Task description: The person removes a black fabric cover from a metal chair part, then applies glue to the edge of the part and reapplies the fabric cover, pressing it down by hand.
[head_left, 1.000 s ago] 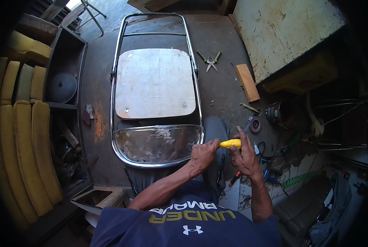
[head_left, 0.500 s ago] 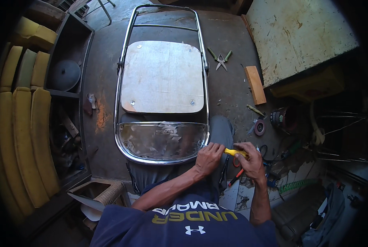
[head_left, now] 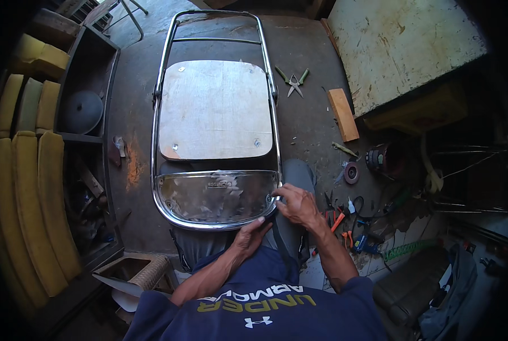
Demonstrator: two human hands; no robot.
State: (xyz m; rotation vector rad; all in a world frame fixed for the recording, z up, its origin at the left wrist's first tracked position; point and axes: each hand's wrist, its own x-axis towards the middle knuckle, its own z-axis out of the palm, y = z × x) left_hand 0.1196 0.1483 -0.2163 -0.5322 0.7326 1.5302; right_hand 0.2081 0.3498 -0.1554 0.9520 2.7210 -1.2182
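Note:
A folding chair with a chrome tube frame lies flat before me, its curved end at my legs. Inside that end sits a shiny metal backrest panel. My left hand grips the near curved rim, its thumb against the tube and the other fingers partly hidden below. At the panel's right corner, my right hand has its thumb and forefinger pinched close to a screw point. Whatever is between those fingertips is too small to make out. The pale wooden seat board lies farther off within the frame.
Garden shears, a wood block and an abrasive disc lie to the right on the floor. Orange-handled tools are by my right knee. Yellow foam pads and a dark shelf line the left. A worn board stands upper right.
The yellow screwdriver has left my hands and is out of sight. My left hand has gone from the screw down to the rim; my right hand has moved left to the panel's corner.

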